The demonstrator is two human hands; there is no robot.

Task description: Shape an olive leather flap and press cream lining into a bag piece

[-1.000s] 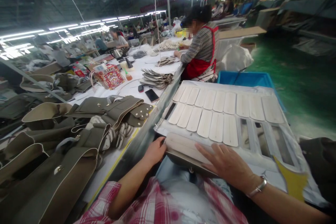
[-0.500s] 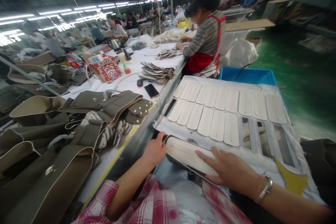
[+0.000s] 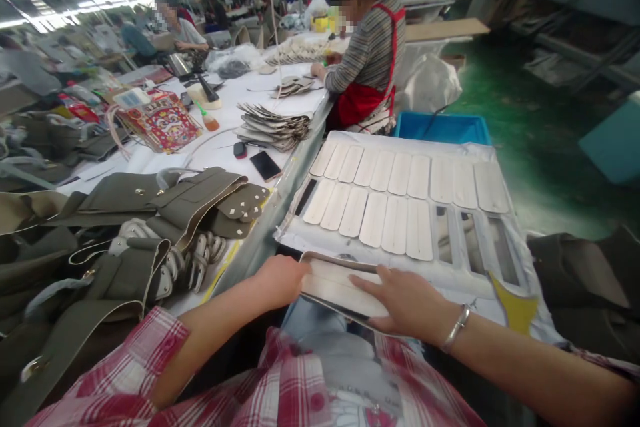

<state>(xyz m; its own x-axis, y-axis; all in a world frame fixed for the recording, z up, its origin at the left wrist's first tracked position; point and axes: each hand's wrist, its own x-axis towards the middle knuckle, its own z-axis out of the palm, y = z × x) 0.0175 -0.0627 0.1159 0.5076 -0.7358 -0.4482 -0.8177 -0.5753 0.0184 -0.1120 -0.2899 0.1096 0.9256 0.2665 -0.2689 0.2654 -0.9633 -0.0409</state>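
Note:
Held low in front of my body is a dark bag [image 3: 345, 314], with a long pale round-ended panel [image 3: 330, 287] lying along its upward-facing side. My left hand [image 3: 283, 282] is closed around the left end of the bag's rim. At the other end, my right hand [image 3: 407, 300] grips across the bag's width, one finger stretched over the panel and the thumb by the near edge. Just beyond stands a white-covered board [image 3: 350, 250] with rows of similar pale panels [image 3: 373, 219] on it. The underside of the bag is hidden.
Olive-grey bags [image 3: 125, 197] crowd the long table on the left, near a stack of flat pieces [image 3: 273, 127] and a phone [image 3: 265, 165]. A co-worker in a red apron [image 3: 360, 103] sits ahead. A blue bin [image 3: 443, 128] stands behind the board; a yellow piece [image 3: 515, 307] lies at its right.
The view has swung to the right, so most things appear farther left. Both hands stay on the bag, which is now tilted a little differently, with its far rim showing more.

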